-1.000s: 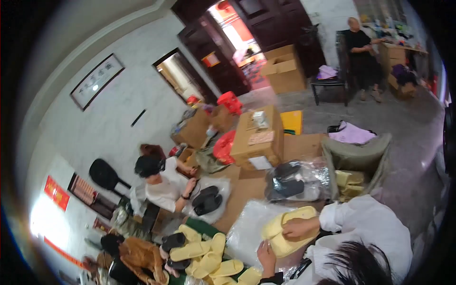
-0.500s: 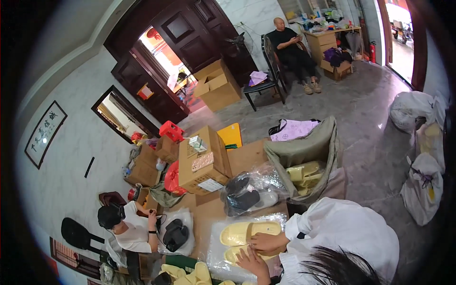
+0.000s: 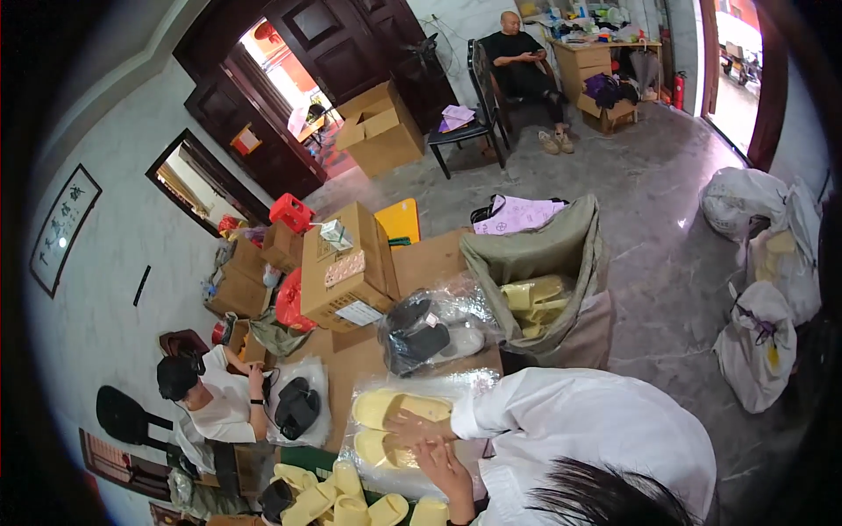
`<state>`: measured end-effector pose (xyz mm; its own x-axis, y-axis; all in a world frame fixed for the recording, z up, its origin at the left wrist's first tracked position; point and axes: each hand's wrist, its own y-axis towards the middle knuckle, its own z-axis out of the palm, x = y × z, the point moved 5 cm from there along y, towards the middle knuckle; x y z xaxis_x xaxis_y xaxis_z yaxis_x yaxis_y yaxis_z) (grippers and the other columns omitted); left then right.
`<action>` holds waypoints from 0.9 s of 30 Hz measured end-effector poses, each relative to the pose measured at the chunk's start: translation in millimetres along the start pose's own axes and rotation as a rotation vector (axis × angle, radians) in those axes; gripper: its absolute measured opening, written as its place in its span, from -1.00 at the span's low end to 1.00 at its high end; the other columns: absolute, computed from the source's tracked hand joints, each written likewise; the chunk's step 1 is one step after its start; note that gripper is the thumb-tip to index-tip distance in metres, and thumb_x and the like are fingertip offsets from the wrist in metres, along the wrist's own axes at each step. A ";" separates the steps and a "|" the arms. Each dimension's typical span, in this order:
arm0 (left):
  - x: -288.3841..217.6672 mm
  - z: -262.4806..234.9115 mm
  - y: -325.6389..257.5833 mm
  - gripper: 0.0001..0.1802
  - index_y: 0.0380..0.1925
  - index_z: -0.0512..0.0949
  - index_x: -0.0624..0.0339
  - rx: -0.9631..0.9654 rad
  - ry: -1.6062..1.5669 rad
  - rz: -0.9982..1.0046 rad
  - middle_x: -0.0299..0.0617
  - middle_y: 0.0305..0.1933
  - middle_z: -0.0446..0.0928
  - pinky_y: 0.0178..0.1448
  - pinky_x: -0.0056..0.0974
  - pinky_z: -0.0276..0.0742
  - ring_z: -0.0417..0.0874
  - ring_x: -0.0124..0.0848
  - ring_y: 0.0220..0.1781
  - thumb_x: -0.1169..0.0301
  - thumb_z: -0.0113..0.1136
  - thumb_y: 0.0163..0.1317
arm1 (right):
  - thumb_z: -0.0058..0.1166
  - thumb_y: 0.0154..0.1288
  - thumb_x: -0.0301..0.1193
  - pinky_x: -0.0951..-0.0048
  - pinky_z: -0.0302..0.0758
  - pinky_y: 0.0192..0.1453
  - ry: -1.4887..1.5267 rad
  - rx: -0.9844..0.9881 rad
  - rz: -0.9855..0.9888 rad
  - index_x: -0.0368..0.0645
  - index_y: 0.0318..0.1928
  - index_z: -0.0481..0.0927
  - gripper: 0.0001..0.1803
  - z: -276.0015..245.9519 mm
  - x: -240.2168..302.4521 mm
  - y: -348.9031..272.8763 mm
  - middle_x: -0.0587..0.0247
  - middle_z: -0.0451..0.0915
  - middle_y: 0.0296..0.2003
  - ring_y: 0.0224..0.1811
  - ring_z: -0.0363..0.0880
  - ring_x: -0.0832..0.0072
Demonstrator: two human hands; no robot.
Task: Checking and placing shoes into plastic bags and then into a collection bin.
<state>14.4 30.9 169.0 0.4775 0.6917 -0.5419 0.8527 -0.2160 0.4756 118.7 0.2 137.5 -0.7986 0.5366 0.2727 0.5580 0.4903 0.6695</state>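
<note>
A pair of pale yellow slippers (image 3: 370, 408) lies side by side on a clear plastic bag (image 3: 478, 383) on the table. My right hand (image 3: 419, 429), reaching out of a white sleeve, rests across the pair with its fingers stretched out. Closer to the lower edge, my left hand (image 3: 445, 472) has its fingers apart, by the end of the lower slipper. Part of each slipper is hidden under the hands. Below them, several loose yellow slippers (image 3: 309, 505) are heaped up.
Dark and grey slippers in clear plastic (image 3: 431, 340) lie beyond the pair. An open green sack (image 3: 574, 254) holds more yellow slippers. A cardboard box (image 3: 373, 285) stands at the table's far side. At left, a co-worker in a black cap (image 3: 181, 378) sits beside black slippers (image 3: 298, 408).
The whole view has shifted, so the scene sits farther left and higher. My right hand has slid along the slippers toward the lower one; my left hand remains beside it.
</note>
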 end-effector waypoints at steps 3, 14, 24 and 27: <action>4.2 -16.5 15.3 -0.70 -0.06 0.48 0.27 -0.120 0.008 -0.144 0.15 0.09 0.35 0.20 -0.09 0.20 0.34 0.03 0.13 0.45 -0.08 0.24 | -0.02 -0.03 -0.28 0.14 0.27 0.08 0.090 0.516 0.129 -0.15 -0.06 0.42 -0.55 18.3 -17.2 4.6 -0.04 0.32 0.05 0.15 0.23 0.07; 45.2 -36.5 28.4 -0.73 -0.14 0.48 0.35 -0.271 -0.265 -0.518 -0.07 -0.21 0.56 -0.12 -0.36 0.44 0.56 -0.37 -0.21 0.42 -0.12 0.30 | 0.05 0.05 -0.33 0.18 0.26 0.11 0.289 0.344 0.544 -0.19 0.03 0.34 -0.50 -59.1 -59.3 -88.5 -0.01 0.38 -0.01 0.08 0.30 0.09; 18.4 -22.5 75.2 -0.71 -0.14 0.47 0.29 -0.239 -0.491 -0.504 -0.18 -0.27 0.56 -0.42 -0.47 0.37 0.47 -0.54 -0.46 0.34 -0.14 0.32 | 0.22 -0.09 -0.14 0.09 0.34 0.04 0.163 0.211 1.137 -0.25 0.08 0.32 -0.26 -86.6 -134.1 -132.5 -0.15 0.37 0.03 0.02 0.38 -0.03; 22.5 -24.7 82.4 -0.69 -0.16 0.49 0.32 -0.248 -0.380 -0.521 -0.15 -0.27 0.55 -0.39 -0.44 0.41 0.50 -0.48 -0.40 0.33 -0.16 0.32 | -0.07 0.11 -0.14 0.20 0.50 -0.34 0.886 0.362 1.213 -0.20 -0.18 0.54 -0.59 -64.9 -138.8 -143.2 -0.05 0.51 -0.10 -0.29 0.56 0.16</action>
<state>90.2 45.7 213.1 0.0982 0.3631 -0.9266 0.9391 0.2743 0.2070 135.0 -189.0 48.6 0.3588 0.2210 0.9068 0.8671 0.2806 -0.4115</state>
